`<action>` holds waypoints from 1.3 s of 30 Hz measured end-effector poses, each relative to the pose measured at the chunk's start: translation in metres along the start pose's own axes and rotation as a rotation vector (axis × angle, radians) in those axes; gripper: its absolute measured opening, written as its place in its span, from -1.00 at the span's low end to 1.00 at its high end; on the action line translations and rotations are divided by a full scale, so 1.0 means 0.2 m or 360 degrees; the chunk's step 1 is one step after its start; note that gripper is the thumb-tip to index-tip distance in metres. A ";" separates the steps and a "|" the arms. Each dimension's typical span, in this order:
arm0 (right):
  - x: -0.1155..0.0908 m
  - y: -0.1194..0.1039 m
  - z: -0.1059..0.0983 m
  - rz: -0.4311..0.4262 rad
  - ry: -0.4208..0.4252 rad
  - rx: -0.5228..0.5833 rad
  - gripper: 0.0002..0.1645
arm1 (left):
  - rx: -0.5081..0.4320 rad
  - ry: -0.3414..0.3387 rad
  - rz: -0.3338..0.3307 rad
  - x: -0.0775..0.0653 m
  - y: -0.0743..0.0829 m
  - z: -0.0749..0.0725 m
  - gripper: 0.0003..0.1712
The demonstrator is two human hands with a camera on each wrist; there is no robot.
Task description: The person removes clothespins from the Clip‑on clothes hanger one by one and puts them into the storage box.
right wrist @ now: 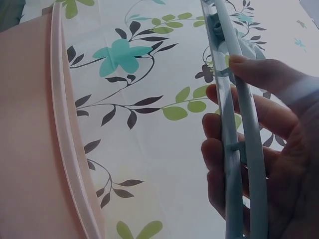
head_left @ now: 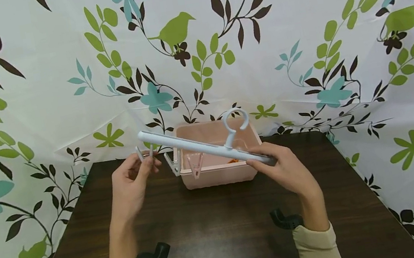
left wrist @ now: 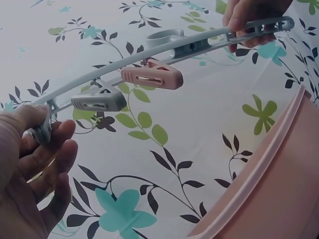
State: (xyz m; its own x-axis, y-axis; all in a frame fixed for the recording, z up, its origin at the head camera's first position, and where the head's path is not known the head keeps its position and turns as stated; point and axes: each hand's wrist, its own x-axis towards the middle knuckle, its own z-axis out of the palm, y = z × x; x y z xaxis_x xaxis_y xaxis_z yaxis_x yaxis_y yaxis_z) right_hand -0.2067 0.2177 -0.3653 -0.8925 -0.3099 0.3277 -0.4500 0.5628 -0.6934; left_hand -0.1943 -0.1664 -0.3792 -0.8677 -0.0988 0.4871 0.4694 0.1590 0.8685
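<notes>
A light blue clothes hanger [head_left: 189, 144] is held in the air at a tilt, its hook standing up. My right hand [head_left: 285, 168] grips the hanger's right end, fingers wrapped around the double bar in the right wrist view. At the other end, my left hand [head_left: 130, 185] pinches a pale grey clothespin [left wrist: 44, 130] between thumb and fingers, right at the bar. Two more clothespins hang from the bar: a grey one [left wrist: 99, 101] nearer my left hand and a pink one [left wrist: 153, 77] closer to the hook.
Behind the hanger, a pink plastic basin [head_left: 219, 176] stands at the back of the dark wooden table [head_left: 214, 223]. A small orange item [head_left: 233, 160] shows inside it. A patterned cloth [head_left: 198, 75] with leaves and birds hangs behind the table.
</notes>
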 end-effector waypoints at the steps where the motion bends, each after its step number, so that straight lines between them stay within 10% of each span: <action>1: 0.00 0.00 0.00 -0.0001 -0.0004 -0.0008 -0.64 | 0.0019 -0.0004 0.0005 0.00 0.00 0.00 -0.73; 14: -0.02 0.00 -0.03 -0.0073 -0.0044 0.0062 -0.63 | 0.0161 -0.0028 0.0024 0.00 -0.02 -0.02 -0.70; 29: -0.04 -0.02 -0.06 -0.0061 0.0014 -0.0020 -0.65 | 0.0468 0.0222 0.0222 -0.01 0.00 0.04 -0.82; 39: -0.06 -0.02 -0.08 -0.0043 0.0030 -0.0111 -0.64 | 0.1010 0.0345 0.0432 -0.01 -0.02 0.06 -0.81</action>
State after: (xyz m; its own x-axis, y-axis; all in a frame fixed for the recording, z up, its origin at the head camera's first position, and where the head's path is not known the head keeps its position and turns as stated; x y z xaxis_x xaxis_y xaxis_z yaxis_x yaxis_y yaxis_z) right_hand -0.1945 0.2316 -0.3574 -0.8802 -0.3114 0.3582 -0.4743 0.6067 -0.6380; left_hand -0.1970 -0.1554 -0.3840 -0.6512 -0.1566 0.7426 0.4215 0.7390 0.5256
